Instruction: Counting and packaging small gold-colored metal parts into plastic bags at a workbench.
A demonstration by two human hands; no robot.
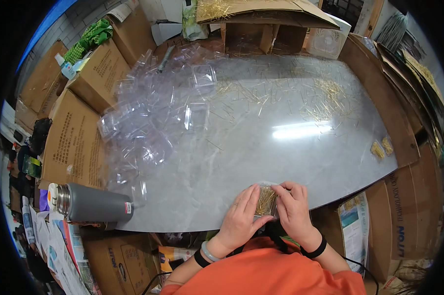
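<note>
At the table's near edge, a small clear plastic box (pixel 266 200) full of thin gold-coloured metal pins sits between my two hands. My left hand (pixel 242 209) holds its left side, with the thumb along the near edge and the fingers at the far corner. On the other side my right hand (pixel 294 206) grips the box, its fingers bent over the right edge. Loose gold pins (pixel 330 98) lie scattered over the far right of the table. Two small clear packs of gold pins (pixel 381 147) rest by the right edge.
A heap of empty clear plastic boxes (pixel 153 108) covers the table's left side. A grey thermos flask (pixel 94 202) lies on its side at the near left. Cardboard boxes (pixel 74 142) wall the left, and a cardboard flap (pixel 379 98) borders the right. A cardboard shelf (pixel 266 17) stands at the back.
</note>
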